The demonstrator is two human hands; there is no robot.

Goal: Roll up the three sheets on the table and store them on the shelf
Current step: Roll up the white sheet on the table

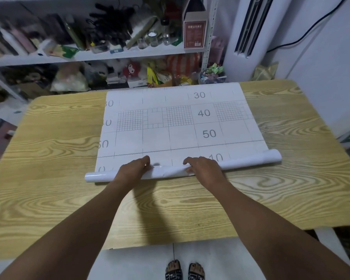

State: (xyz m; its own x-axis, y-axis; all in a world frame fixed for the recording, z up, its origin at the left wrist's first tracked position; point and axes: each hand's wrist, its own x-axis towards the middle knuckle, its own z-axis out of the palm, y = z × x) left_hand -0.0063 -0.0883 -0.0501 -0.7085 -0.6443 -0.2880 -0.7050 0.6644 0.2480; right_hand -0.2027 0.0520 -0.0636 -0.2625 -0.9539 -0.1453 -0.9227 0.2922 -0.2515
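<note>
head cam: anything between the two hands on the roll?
Nothing foreign. Between the left hand and right hand, the head view shows only the rolled sheet itself, creased there.

We see one white sheet (176,122) with grey gridlines and numbers lying flat across the table's middle; its near edge is curled into a glossy roll (251,161) running crosswise; its far edge reaches the table's back edge

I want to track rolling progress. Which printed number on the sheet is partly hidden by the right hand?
The 10, printed just past the right hand; the knuckles cut off its lower edge. The 30, 40 and 50 farther up the sheet are fully visible.
</note>
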